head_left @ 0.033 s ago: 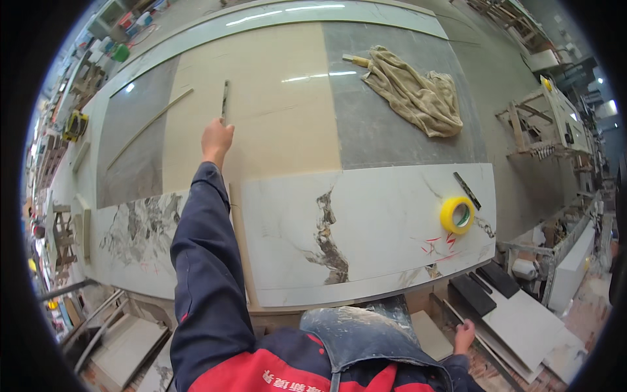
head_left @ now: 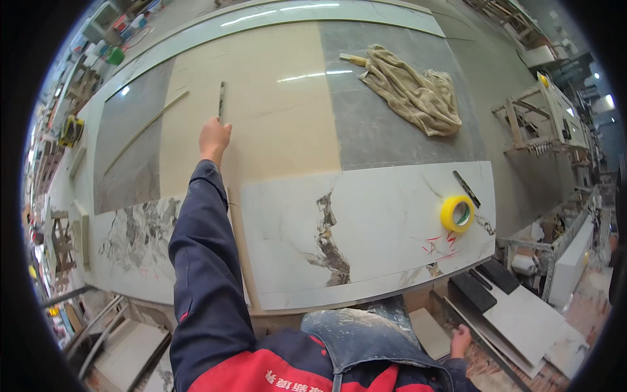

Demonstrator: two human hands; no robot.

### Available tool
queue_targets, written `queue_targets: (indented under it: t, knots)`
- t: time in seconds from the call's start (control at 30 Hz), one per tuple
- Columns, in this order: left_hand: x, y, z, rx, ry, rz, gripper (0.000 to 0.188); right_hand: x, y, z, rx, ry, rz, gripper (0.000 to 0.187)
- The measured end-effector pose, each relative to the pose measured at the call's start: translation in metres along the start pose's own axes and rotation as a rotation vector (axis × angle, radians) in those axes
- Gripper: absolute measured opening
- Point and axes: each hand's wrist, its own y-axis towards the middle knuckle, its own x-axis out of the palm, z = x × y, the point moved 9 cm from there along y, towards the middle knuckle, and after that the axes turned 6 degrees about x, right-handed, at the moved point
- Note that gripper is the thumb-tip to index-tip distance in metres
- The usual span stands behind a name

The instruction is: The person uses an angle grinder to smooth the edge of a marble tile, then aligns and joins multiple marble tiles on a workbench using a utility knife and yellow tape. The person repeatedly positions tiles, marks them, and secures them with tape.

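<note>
Reaching out over the table, my left hand point(head_left: 215, 137) is closed round the near end of a slim dark stick-like tool point(head_left: 221, 98). The tool points away from me above a beige slab point(head_left: 274, 124); whether it touches the slab I cannot tell. My right hand point(head_left: 460, 341) hangs low beyond the table's near edge, close to stacked slabs point(head_left: 522, 320), its fingers loosely apart with nothing seen in them. In front of me lies a white marbled slab point(head_left: 385, 228) with a dark vein. It bears a yellow roll of tape point(head_left: 456, 214) and another slim dark tool point(head_left: 466, 189).
A crumpled tan cloth point(head_left: 415, 95) with a tool handle point(head_left: 353, 60) beside it rests on the grey slab point(head_left: 372, 144). A thin strip point(head_left: 145, 130) lies slantwise at the left. Black blocks point(head_left: 471, 291) top the slabs at lower right. A wooden stand point(head_left: 522, 124) is farther right.
The view has shifted slightly, so the table sits a little further left and up. My left hand keeps its grip on the dark tool at about the same place on the slab.
</note>
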Motion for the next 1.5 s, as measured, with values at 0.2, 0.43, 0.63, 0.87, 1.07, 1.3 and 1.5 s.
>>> queue_targets:
  t: [0.2, 0.43, 0.63, 0.87, 1.07, 1.3, 1.5]
  knots:
    - [0.025, 0.051, -0.020, -0.129, 0.046, -0.066, 0.034, -0.005, -0.134, 0.024, 0.276, -0.098, -0.168, 0.039]
    - [0.002, 0.023, -0.034, -0.033, -0.495, 0.025, 0.029, 0.017, -0.132, -0.032, 0.171, 0.026, -0.195, 0.034]
    - [-0.109, -0.171, 0.019, 0.481, -0.476, 0.078, 0.018, 0.068, -0.085, -0.192, -0.094, 0.388, -0.417, 0.032]
    - [-0.153, -0.394, 0.015, 0.838, -0.107, -0.013, 0.022, 0.122, -0.213, -0.395, -0.396, 0.585, -1.157, 0.034]
    - [-0.121, -0.436, 0.003, 1.032, 0.011, -0.197, 0.022, 0.158, -0.344, -0.430, -0.547, 0.458, -1.423, 0.049]
    - [-0.055, -0.408, -0.028, 1.280, -0.027, -0.388, 0.027, 0.210, -0.427, -0.436, -0.435, 0.430, -1.258, 0.045]
    - [-0.029, -0.388, -0.039, 1.480, -0.113, -0.475, 0.030, 0.229, -0.481, -0.436, -0.255, 0.421, -0.866, 0.034]
